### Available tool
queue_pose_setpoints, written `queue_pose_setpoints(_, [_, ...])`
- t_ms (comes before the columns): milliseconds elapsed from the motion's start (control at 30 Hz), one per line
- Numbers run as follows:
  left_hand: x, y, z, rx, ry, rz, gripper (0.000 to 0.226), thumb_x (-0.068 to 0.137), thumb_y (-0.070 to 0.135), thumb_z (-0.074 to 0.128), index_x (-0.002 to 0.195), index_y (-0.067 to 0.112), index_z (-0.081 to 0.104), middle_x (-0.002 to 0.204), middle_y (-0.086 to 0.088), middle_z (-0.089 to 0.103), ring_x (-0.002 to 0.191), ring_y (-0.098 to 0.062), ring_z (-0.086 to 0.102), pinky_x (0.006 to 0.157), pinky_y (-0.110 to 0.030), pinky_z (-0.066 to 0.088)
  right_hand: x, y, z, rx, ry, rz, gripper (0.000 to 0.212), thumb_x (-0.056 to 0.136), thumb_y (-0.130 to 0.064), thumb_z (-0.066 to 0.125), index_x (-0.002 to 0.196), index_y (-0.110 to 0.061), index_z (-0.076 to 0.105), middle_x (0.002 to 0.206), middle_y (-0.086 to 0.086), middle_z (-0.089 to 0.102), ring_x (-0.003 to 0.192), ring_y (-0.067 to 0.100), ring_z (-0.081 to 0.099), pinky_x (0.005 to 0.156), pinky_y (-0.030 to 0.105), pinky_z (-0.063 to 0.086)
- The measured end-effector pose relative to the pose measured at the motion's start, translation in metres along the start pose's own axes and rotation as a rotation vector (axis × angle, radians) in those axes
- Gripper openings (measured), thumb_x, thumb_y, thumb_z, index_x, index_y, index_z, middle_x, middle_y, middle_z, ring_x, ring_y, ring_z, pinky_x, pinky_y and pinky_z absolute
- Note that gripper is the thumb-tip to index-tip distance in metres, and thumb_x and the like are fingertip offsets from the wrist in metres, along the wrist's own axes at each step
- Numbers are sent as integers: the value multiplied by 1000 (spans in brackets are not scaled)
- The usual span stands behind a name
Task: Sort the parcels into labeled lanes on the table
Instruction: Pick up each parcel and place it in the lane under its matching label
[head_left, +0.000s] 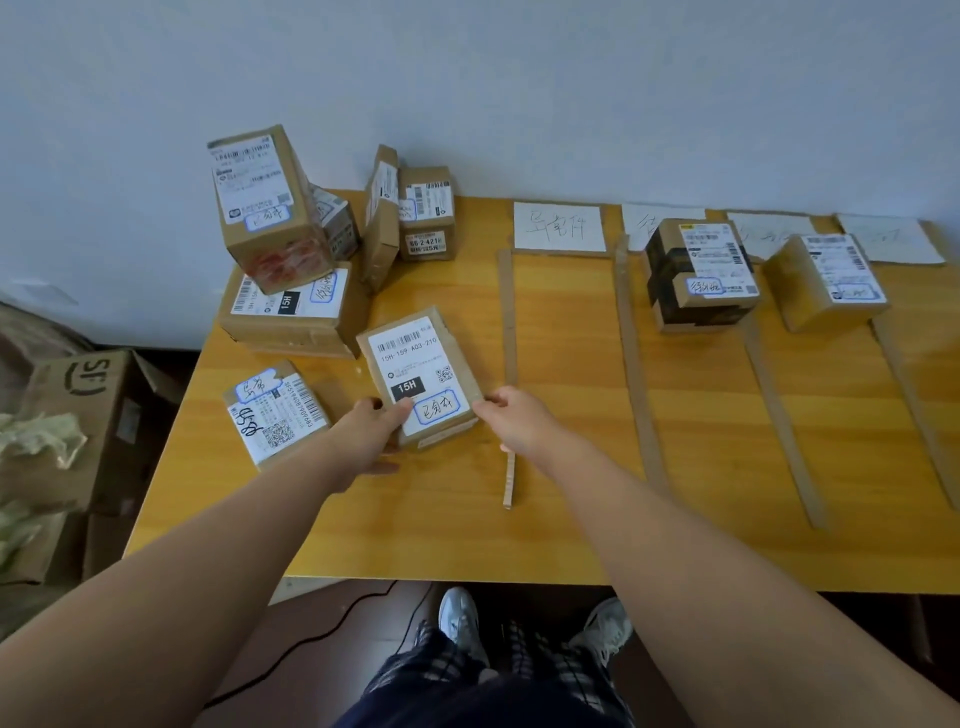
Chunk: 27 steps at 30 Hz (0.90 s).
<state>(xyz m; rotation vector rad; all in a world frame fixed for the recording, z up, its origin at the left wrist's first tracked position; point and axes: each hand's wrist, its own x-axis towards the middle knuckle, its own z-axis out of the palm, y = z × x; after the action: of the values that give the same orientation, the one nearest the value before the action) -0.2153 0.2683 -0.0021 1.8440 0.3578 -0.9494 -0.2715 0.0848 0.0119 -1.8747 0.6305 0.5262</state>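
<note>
Our left hand (371, 434) and right hand (519, 421), fingers curled, gripped the parcel (421, 374); its long axis pointed toward the wall (519, 78).

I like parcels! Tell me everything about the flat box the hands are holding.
The flat box is brown cardboard, its top mostly covered by a white label with a barcode, QR square, black 15H patch and blue-outlined handwritten sticker. It is askew over the yellow table, left of the lanes. The left hand grips its near left corner; the right hand pinches the near right corner.
</note>
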Motion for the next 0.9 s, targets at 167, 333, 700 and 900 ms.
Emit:
queue_pose_setpoints(167, [-1,1,4,-307,-54,-44,53,86,25,68,130,21,39,108,-1,64,97,-20,61,88,-52,50,0,8,-1,65,-20,39,53,96,-52,43,134,-15,48,124,-1,53,105,15,48,92,33,43])
queue_pose_setpoints(333, [-8,9,8,-349,-135,22,29,86,22,66,104,24,44,107,-2,61,98,-21,59,91,-51,49,-4,14,-9,320,-9,33,45,92,-55,51,121,-20,49,123,-6,53,113,16,51,103,41,46])
queue_pose_setpoints(700, [-31,59,15,-501,-282,340,69,60,6,78,116,20,40,121,-17,63,108,-23,62,93,-35,50,-18,1,-65,584,104,-83,48,91,-57,48,120,-20,58,118,5,64,108,23,63,96,45,52])
queue_pose_setpoints(900, [-42,88,33,-436,-288,396,75,67,1,77,127,23,37,131,-21,55,110,-24,62,98,-37,48,-31,-5,-89,624,131,-171,48,88,-61,49,125,-30,56,119,1,65,110,20,62,98,46,50])
